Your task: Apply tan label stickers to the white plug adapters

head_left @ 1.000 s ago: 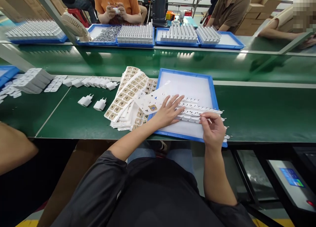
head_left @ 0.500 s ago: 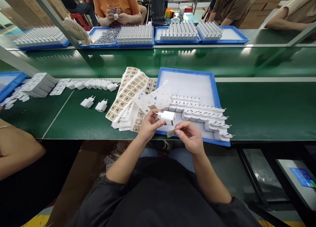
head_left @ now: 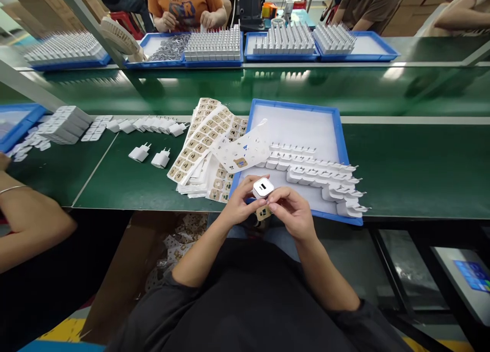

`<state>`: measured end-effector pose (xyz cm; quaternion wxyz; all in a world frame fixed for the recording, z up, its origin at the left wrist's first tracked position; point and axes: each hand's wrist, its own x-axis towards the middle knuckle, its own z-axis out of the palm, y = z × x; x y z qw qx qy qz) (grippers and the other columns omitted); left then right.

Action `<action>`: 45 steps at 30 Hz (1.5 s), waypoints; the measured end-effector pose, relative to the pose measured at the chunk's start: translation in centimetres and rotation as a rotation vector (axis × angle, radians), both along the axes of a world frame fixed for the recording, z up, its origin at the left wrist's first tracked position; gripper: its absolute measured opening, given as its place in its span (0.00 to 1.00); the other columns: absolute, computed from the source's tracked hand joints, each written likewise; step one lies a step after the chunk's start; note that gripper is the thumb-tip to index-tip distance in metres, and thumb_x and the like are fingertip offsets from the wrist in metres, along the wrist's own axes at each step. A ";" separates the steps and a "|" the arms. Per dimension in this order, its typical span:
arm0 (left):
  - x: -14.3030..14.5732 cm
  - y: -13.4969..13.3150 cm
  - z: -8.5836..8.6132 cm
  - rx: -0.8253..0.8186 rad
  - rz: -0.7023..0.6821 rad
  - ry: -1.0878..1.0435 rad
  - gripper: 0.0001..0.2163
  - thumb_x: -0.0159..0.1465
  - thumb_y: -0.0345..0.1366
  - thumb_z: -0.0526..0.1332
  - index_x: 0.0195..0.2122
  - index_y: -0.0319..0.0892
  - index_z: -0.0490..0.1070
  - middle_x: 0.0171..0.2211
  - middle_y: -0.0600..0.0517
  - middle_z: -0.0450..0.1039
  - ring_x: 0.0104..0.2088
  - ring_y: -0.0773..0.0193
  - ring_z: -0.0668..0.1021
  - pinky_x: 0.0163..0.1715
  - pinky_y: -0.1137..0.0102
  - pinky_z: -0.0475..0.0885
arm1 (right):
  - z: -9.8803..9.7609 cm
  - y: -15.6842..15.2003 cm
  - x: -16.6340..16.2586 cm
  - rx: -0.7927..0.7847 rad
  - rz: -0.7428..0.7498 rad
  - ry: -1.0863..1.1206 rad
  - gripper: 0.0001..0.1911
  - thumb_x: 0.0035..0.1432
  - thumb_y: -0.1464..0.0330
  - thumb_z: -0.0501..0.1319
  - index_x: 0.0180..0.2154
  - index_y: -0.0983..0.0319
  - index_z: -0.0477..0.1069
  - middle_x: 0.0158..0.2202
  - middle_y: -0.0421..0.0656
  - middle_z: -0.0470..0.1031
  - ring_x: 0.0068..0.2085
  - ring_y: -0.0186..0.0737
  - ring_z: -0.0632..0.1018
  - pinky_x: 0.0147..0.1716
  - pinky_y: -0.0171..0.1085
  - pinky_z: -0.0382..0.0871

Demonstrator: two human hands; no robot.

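My left hand (head_left: 238, 204) grips a white charger plug (head_left: 262, 187) with its port face turned up, held just before the green bench's front edge. My right hand (head_left: 291, 213) pinches a small tan sticker (head_left: 263, 212) right under the plug. Behind both hands lies a blue tray (head_left: 337, 118) with rows of white charger plugs (head_left: 320, 173) lying flat on it. A fan of sticker sheets (head_left: 202, 142) lies left of the tray, and one mostly peeled sheet (head_left: 240, 151) overlaps the tray's left rim.
Two loose plugs (head_left: 150, 155) and a row of more plugs (head_left: 149, 124) lie on the green bench at left, beside stacked white parts (head_left: 61, 124). A co-worker's arm (head_left: 30, 220) rests at far left. Across the conveyor, blue trays of upright plugs (head_left: 283, 41) stand before other people.
My hands left the tray with one plug, drew it toward me and turned it port face up. The right hand took a sticker and now holds it under the plug.
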<state>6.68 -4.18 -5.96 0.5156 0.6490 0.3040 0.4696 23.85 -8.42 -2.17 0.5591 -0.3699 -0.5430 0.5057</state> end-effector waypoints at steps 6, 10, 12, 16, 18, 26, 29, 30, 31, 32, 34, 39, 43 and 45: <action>-0.9 -0.4 0.8 0.329 0.208 0.215 0.23 0.65 0.41 0.68 0.61 0.46 0.70 0.52 0.44 0.79 0.48 0.57 0.82 0.47 0.65 0.78 | 0.3 0.2 0.3 -0.055 -0.087 0.039 0.05 0.60 0.64 0.69 0.35 0.57 0.76 0.32 0.40 0.77 0.33 0.37 0.77 0.33 0.36 0.73; -1.2 -0.9 1.8 0.477 0.196 0.301 0.21 0.67 0.37 0.66 0.61 0.46 0.70 0.52 0.44 0.80 0.49 0.57 0.81 0.51 0.63 0.77 | 0.9 0.9 0.5 -0.072 -0.227 0.001 0.05 0.59 0.64 0.69 0.34 0.58 0.76 0.33 0.40 0.76 0.35 0.37 0.77 0.36 0.36 0.74; -1.2 -1.0 2.2 0.488 0.192 0.315 0.21 0.67 0.37 0.66 0.61 0.46 0.70 0.52 0.44 0.80 0.49 0.56 0.81 0.51 0.62 0.76 | 1.2 1.2 0.4 -0.074 -0.228 -0.025 0.05 0.59 0.64 0.69 0.34 0.58 0.76 0.32 0.39 0.76 0.35 0.37 0.77 0.35 0.36 0.74; -1.3 -1.1 2.5 0.484 0.187 0.336 0.21 0.66 0.38 0.67 0.61 0.47 0.71 0.51 0.44 0.81 0.48 0.56 0.81 0.50 0.62 0.77 | 1.5 1.3 0.4 -0.083 -0.219 -0.041 0.04 0.59 0.65 0.69 0.34 0.58 0.76 0.32 0.39 0.75 0.34 0.36 0.76 0.35 0.35 0.74; -1.2 -1.1 2.6 0.490 0.189 0.335 0.21 0.66 0.38 0.67 0.61 0.47 0.71 0.51 0.44 0.81 0.48 0.56 0.81 0.50 0.62 0.77 | 1.5 1.3 0.3 -0.086 -0.220 -0.039 0.04 0.59 0.65 0.69 0.34 0.58 0.76 0.32 0.39 0.75 0.34 0.36 0.76 0.35 0.34 0.75; -1.2 -1.0 2.7 0.519 0.193 0.338 0.23 0.66 0.37 0.67 0.62 0.46 0.70 0.51 0.44 0.81 0.48 0.56 0.81 0.49 0.62 0.77 | 1.3 1.3 0.4 -0.091 -0.244 -0.047 0.05 0.59 0.64 0.68 0.34 0.58 0.75 0.32 0.40 0.75 0.35 0.37 0.77 0.35 0.36 0.75; -1.2 -1.0 2.8 0.530 0.194 0.343 0.23 0.66 0.37 0.67 0.62 0.46 0.70 0.51 0.44 0.81 0.47 0.56 0.81 0.49 0.62 0.77 | 1.4 1.2 0.4 -0.084 -0.230 -0.037 0.04 0.59 0.65 0.68 0.34 0.58 0.75 0.32 0.40 0.75 0.34 0.36 0.77 0.35 0.35 0.75; -1.2 -1.0 2.8 0.533 0.194 0.344 0.23 0.66 0.37 0.67 0.62 0.46 0.70 0.51 0.44 0.81 0.47 0.56 0.81 0.49 0.62 0.77 | 1.4 1.2 0.4 -0.084 -0.228 -0.036 0.04 0.59 0.65 0.68 0.34 0.58 0.76 0.32 0.39 0.75 0.34 0.36 0.77 0.34 0.35 0.75; -1.2 -1.0 2.8 0.535 0.194 0.345 0.23 0.66 0.37 0.67 0.62 0.46 0.70 0.51 0.45 0.81 0.47 0.56 0.81 0.49 0.62 0.77 | 1.4 1.2 0.4 -0.086 -0.228 -0.036 0.05 0.59 0.65 0.68 0.34 0.58 0.76 0.32 0.40 0.75 0.34 0.36 0.77 0.34 0.35 0.75; -1.2 -1.0 2.8 0.536 0.193 0.347 0.23 0.66 0.37 0.67 0.62 0.47 0.70 0.50 0.45 0.81 0.47 0.56 0.81 0.49 0.62 0.78 | 1.4 1.3 0.4 -0.089 -0.230 -0.040 0.05 0.59 0.65 0.68 0.34 0.58 0.75 0.32 0.40 0.75 0.34 0.37 0.77 0.34 0.35 0.76; -1.2 -1.0 2.9 0.533 0.186 0.350 0.23 0.66 0.37 0.67 0.62 0.47 0.70 0.51 0.45 0.81 0.47 0.57 0.81 0.49 0.62 0.78 | 1.3 1.3 0.4 -0.095 -0.233 -0.053 0.06 0.59 0.64 0.68 0.34 0.58 0.75 0.32 0.40 0.75 0.35 0.37 0.77 0.34 0.36 0.76; -1.3 -1.0 2.8 0.525 0.173 0.348 0.23 0.66 0.37 0.67 0.62 0.47 0.70 0.51 0.45 0.81 0.48 0.56 0.81 0.49 0.62 0.77 | 1.4 1.2 0.3 -0.100 -0.241 -0.062 0.07 0.58 0.63 0.69 0.34 0.58 0.75 0.32 0.40 0.75 0.34 0.37 0.77 0.34 0.36 0.76; -1.3 -1.0 2.7 0.524 0.177 0.348 0.22 0.66 0.37 0.68 0.61 0.46 0.70 0.51 0.45 0.81 0.48 0.56 0.81 0.50 0.62 0.77 | 1.5 1.1 0.2 -0.103 -0.230 -0.070 0.07 0.58 0.63 0.70 0.34 0.58 0.75 0.32 0.39 0.75 0.34 0.36 0.76 0.33 0.35 0.76; -1.3 -1.0 2.7 0.521 0.180 0.364 0.22 0.66 0.37 0.67 0.61 0.47 0.71 0.51 0.45 0.81 0.48 0.56 0.81 0.50 0.62 0.77 | 1.5 1.0 0.2 -0.097 -0.232 -0.100 0.08 0.58 0.62 0.70 0.35 0.58 0.75 0.33 0.39 0.75 0.35 0.36 0.77 0.34 0.35 0.76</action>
